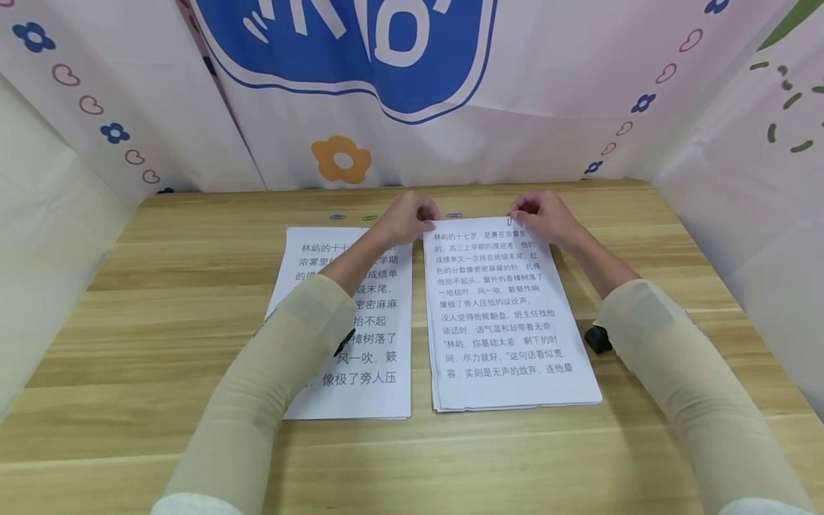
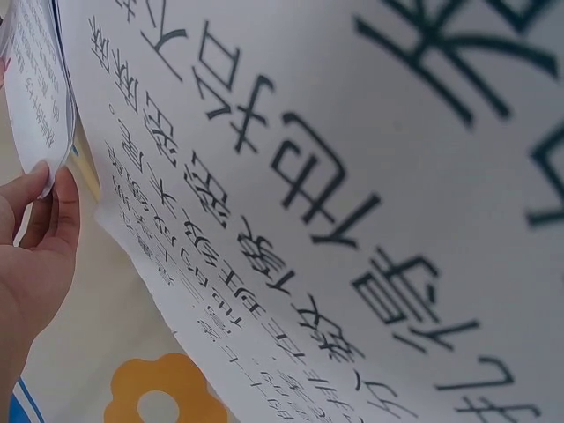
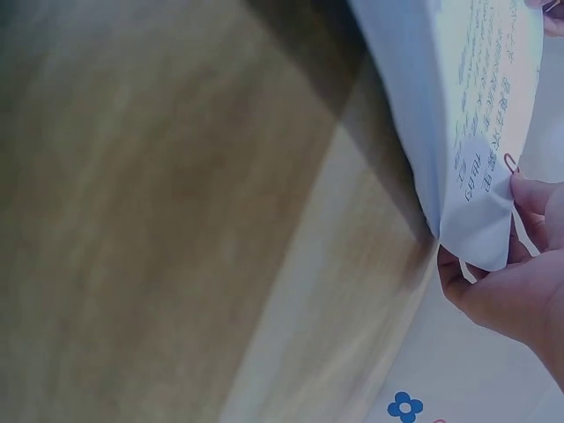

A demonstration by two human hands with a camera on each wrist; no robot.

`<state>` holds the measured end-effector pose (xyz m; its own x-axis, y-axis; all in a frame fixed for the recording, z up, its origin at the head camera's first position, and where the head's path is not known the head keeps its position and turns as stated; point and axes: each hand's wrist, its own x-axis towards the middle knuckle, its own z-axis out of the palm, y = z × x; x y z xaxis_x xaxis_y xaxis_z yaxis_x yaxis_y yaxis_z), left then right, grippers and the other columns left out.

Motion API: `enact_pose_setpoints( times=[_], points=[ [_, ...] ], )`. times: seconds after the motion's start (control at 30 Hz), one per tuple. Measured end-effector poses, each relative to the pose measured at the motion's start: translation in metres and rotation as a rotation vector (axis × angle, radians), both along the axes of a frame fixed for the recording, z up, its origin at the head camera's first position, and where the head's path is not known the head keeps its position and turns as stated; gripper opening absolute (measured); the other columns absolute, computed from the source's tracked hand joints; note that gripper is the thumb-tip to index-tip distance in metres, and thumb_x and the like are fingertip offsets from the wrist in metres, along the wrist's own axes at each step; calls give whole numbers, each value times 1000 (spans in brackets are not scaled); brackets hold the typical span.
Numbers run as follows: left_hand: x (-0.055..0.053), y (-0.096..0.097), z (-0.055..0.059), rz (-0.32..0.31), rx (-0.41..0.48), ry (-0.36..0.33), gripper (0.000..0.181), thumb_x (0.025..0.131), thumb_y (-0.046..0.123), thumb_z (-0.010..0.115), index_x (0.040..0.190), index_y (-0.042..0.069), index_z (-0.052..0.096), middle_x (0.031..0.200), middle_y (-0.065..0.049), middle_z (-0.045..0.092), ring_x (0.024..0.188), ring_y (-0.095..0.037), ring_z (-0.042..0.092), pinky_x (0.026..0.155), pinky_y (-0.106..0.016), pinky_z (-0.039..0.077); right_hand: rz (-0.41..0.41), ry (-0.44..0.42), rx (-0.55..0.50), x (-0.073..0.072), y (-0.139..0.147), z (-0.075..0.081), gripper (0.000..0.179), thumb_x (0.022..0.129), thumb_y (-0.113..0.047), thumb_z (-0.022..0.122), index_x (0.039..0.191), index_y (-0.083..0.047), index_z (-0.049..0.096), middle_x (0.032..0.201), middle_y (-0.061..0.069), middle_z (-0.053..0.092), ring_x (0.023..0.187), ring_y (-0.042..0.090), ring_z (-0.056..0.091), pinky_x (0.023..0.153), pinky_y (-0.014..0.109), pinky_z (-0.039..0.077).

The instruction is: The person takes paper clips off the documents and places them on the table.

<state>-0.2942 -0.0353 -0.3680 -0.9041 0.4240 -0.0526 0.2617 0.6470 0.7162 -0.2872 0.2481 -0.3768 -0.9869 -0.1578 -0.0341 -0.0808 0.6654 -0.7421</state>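
Observation:
A stack of printed sheets (image 1: pixel 515 395) lies on the right, its top edge between both hands. The left hand (image 1: pixel 408 218) pinches its upper left corner; in the left wrist view, that hand (image 2: pixel 40 256) has thumb and fingers on the paper's edge. At the top edge, near the upper right corner, the right hand (image 1: pixel 546 217) pinches a paper clip (image 1: pixel 510 221) that sits over the sheets. In the right wrist view the clip (image 3: pixel 510 163) looks reddish, the thumb is at its end, and other fingers are behind the lifted corner.
A second printed stack (image 1: pixel 386 402) lies to the left, partly hidden by the left sleeve. Behind the stacks are a blue paper clip (image 1: pixel 337 217), a green one (image 1: pixel 370 217) and another blue clip (image 1: pixel 454 215). A patterned cloth (image 1: pixel 541 129) hangs along the table's back edge.

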Motion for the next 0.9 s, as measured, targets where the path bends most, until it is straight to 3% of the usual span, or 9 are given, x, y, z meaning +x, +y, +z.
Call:
enact_pose_setpoints(
  times=[0.9],
  points=[
    [0,0,-1,5,20,-10,15,99,-3,64,111,1,72,102,-11,65,92,-23,59,78,-28,52,-14,0,-53,1,2,-3,16,104,-6,58,113,4,67,98,13,58,85,23,50,68,23,43]
  ],
)
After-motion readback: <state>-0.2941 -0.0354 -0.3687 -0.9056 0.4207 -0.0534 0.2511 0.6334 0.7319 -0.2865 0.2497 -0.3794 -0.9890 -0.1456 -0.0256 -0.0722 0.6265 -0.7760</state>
